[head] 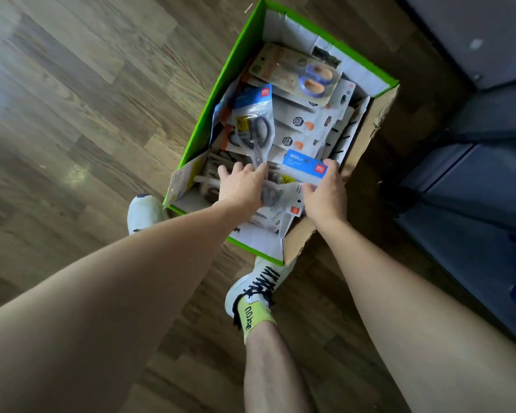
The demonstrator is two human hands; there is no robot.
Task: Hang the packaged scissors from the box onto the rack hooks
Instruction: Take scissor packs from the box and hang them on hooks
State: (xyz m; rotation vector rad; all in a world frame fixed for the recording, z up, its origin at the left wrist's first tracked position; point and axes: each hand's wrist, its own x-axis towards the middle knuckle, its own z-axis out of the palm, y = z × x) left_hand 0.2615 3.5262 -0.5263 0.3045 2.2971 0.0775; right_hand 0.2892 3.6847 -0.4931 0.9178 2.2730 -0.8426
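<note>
One wood-plank floor filling most of the view, with one dark shelf unit along the right edge. One open cardboard box with green outer walls standing on the floor, its near flap folded inward. Two bare forearms reaching down into the box from the bottom of the view. Two pale sneakers, one at the box's near left corner, the other with black laces and a yellow-green sock just under the near edge. Inside the box, many packaged scissors lying overlapped in rows, too many and too hidden to count exactly. On top near the far end, one brown-backed pack holding scissors with orange and blue handles. On the left side, one clear pack with a blue header holding black-handled scissors, tilted up against the others. Near the front, one flat pack with a blue label. Two hands low in the box: left hand with fingers spread, resting on the packs at the tip of the black-handled scissors; right hand pinching the blue-labelled pack between thumb and fingers at its near edge.
</note>
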